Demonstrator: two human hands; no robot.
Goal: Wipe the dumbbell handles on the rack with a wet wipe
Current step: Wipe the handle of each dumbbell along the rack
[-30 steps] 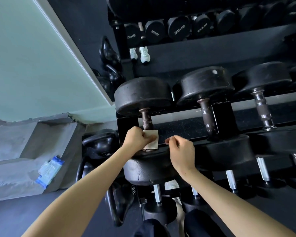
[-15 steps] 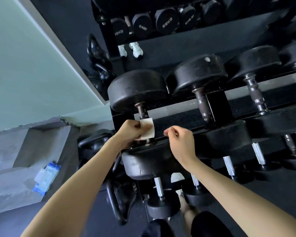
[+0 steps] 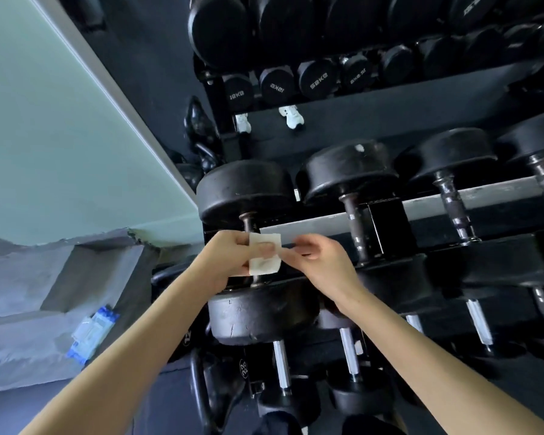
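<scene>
In the head view, the wet wipe (image 3: 264, 265) is seen wrapped round the handle (image 3: 248, 221) of the leftmost dumbbell (image 3: 259, 315) on the middle tier of the rack (image 3: 327, 221). Only a short stretch of bare bar shows above the cloth and another below it, so the wipe sits about midway along the grip. The left hand (image 3: 226, 259) is closed round wipe and handle together, with a digit pressed across the front of the cloth; the wipe is thereby clamped against the metal, presumably so that it can be rubbed or twisted along the bar without slipping.

The right hand (image 3: 324, 268) is brought in from the other side, fingers curled, their tips at the wipe's free right edge, which appears to be pinched between them. The contact is somewhat blurred, so this is offered as likely rather than certain. The edge is probably being held taut or tucked so the cloth covers the whole circumference.

The next dumbbell handle (image 3: 355, 230) stands just beside, untouched by either hand, with more beyond it to the right; the task is therefore judged to be at an early stage. A blue-and-white packet (image 3: 90, 334), likely the wipe supply, lies on the concrete ledge (image 3: 29, 277), well apart from the rack but within reach for a fresh sheet.
</scene>
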